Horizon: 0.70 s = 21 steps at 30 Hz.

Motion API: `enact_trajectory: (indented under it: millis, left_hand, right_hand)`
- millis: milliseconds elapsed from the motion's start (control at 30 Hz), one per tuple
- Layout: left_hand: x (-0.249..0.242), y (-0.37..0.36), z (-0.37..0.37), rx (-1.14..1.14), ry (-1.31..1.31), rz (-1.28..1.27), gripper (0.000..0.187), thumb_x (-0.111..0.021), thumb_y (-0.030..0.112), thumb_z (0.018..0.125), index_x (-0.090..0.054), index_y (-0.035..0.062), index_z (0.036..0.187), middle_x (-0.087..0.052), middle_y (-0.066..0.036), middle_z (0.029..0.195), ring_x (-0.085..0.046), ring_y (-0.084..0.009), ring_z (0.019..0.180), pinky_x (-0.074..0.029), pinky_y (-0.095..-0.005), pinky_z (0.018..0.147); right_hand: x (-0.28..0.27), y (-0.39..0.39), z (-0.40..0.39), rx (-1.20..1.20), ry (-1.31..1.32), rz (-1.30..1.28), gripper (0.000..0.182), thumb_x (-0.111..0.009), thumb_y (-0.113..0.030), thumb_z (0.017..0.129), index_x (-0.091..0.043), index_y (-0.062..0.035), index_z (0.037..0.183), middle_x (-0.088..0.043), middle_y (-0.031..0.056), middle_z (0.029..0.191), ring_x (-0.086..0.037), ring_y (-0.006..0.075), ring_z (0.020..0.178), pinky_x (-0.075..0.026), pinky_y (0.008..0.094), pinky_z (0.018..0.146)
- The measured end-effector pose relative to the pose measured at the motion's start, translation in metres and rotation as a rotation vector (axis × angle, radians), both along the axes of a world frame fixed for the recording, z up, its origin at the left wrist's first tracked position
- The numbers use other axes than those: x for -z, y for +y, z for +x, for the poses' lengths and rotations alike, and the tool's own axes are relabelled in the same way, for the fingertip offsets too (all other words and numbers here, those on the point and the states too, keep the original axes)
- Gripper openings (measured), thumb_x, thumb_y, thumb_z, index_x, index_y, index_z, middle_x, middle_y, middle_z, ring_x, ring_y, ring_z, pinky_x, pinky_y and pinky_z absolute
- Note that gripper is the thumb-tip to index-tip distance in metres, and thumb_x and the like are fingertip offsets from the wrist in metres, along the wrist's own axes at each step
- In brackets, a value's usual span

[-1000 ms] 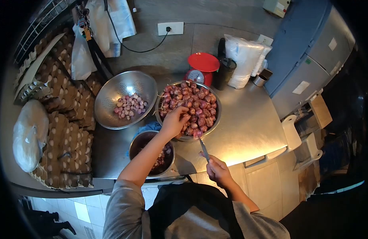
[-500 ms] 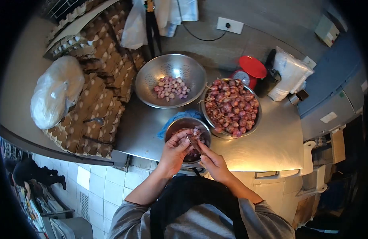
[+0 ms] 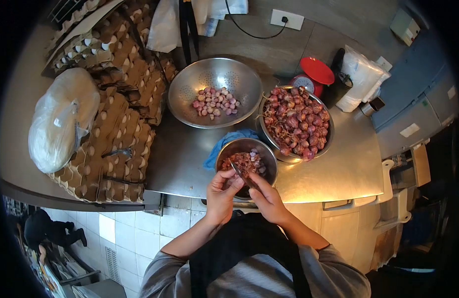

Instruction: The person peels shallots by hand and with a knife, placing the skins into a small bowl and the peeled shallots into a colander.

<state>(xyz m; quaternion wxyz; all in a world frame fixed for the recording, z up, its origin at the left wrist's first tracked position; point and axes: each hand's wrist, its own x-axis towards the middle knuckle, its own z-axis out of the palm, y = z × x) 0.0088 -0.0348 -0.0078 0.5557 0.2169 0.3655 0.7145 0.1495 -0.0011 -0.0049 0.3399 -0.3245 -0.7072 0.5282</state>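
My left hand [image 3: 221, 197] is closed on a small shallot, mostly hidden by the fingers, at the near edge of a steel bowl [image 3: 275, 174] of peelings and shallots. In my right hand [image 3: 269, 202] is a small knife [image 3: 238, 169], its blade against the left fingertips. A blue cloth [image 3: 217, 151] lies beside that bowl. Peeled shallots [image 3: 215, 102] sit in a steel colander [image 3: 182, 94] at the back. Unpeeled red shallots [image 3: 296, 121] are heaped in another steel bowl [image 3: 330, 135] to the right.
Stacked egg trays [image 3: 107, 149] and a filled plastic bag [image 3: 65, 119] stand left. Behind the right bowl are a red scale [image 3: 317, 70], a dark container and plastic packs [image 3: 358, 79]. Another person [image 3: 50, 229] in dark clothes is at far lower left.
The view has shifted, so the bowls sit slightly differently in frame. My hands have drawn back toward the near rim, showing more of the peelings, and both keep their hold.
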Motion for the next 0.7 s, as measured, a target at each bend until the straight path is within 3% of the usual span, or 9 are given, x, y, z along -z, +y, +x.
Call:
enact_trajectory:
  millis: [100,200,300,467,600,700]
  left_hand:
    - [-0.001,0.0,0.002,0.014,0.071,0.005,0.023,-0.061,-0.007,0.077,-0.056,0.0025,0.098,-0.06,-0.005,0.095,-0.056,-0.0112,0.089,-0.046,-0.0254,0.082]
    - [0.0,0.003,0.001,0.057,0.121,0.009,0.024,-0.061,-0.007,0.078,-0.054,0.0035,0.099,-0.06,-0.006,0.097,-0.056,-0.0119,0.091,-0.045,-0.0254,0.083]
    - [0.0,0.006,0.002,0.111,0.178,0.012,0.023,-0.057,-0.003,0.082,-0.053,0.003,0.104,-0.058,-0.006,0.102,-0.055,-0.0123,0.095,-0.045,-0.0265,0.084]
    - [-0.011,0.016,0.005,0.199,-0.053,-0.104,0.024,-0.052,0.002,0.087,-0.051,0.0017,0.111,-0.055,-0.006,0.108,-0.053,-0.0126,0.098,-0.045,-0.0266,0.084]
    - [-0.004,0.021,0.0,0.221,0.056,-0.09,0.026,-0.052,0.005,0.088,-0.05,0.0038,0.114,-0.055,-0.003,0.105,-0.052,-0.0117,0.096,-0.045,-0.0293,0.085]
    - [0.001,0.023,-0.002,0.214,0.158,-0.064,0.027,-0.052,0.006,0.088,-0.05,0.004,0.115,-0.055,-0.003,0.104,-0.053,-0.0117,0.094,-0.045,-0.0296,0.085]
  right_hand:
    - [0.01,0.005,-0.012,0.067,0.112,0.044,0.035,-0.047,-0.01,0.091,-0.037,-0.0007,0.122,-0.054,0.0075,0.094,-0.054,0.0133,0.086,-0.043,0.0245,0.078]
    - [0.004,0.003,-0.014,0.069,0.226,-0.229,0.026,-0.044,-0.012,0.092,-0.037,-0.0056,0.116,-0.045,0.0009,0.072,-0.043,0.0072,0.06,-0.036,0.0194,0.054]
    - [-0.005,0.005,-0.011,0.085,0.36,-0.515,0.019,-0.042,-0.015,0.093,-0.036,-0.0093,0.111,-0.035,-0.0031,0.059,-0.031,0.0045,0.046,-0.025,0.0176,0.04]
    - [-0.011,0.011,-0.004,0.076,0.369,-0.595,0.019,-0.04,-0.019,0.094,-0.036,-0.01,0.11,-0.034,-0.002,0.056,-0.033,0.0052,0.045,-0.027,0.018,0.04]
    - [-0.012,0.015,-0.005,0.045,0.288,-0.443,0.019,-0.039,-0.02,0.095,-0.037,-0.0101,0.111,-0.035,-0.0021,0.056,-0.032,0.0051,0.045,-0.026,0.0174,0.039]
    - [-0.012,0.021,-0.002,0.026,0.293,-0.496,0.019,-0.039,-0.02,0.095,-0.037,-0.0099,0.11,-0.035,-0.0022,0.056,-0.032,0.0049,0.045,-0.026,0.0174,0.04]
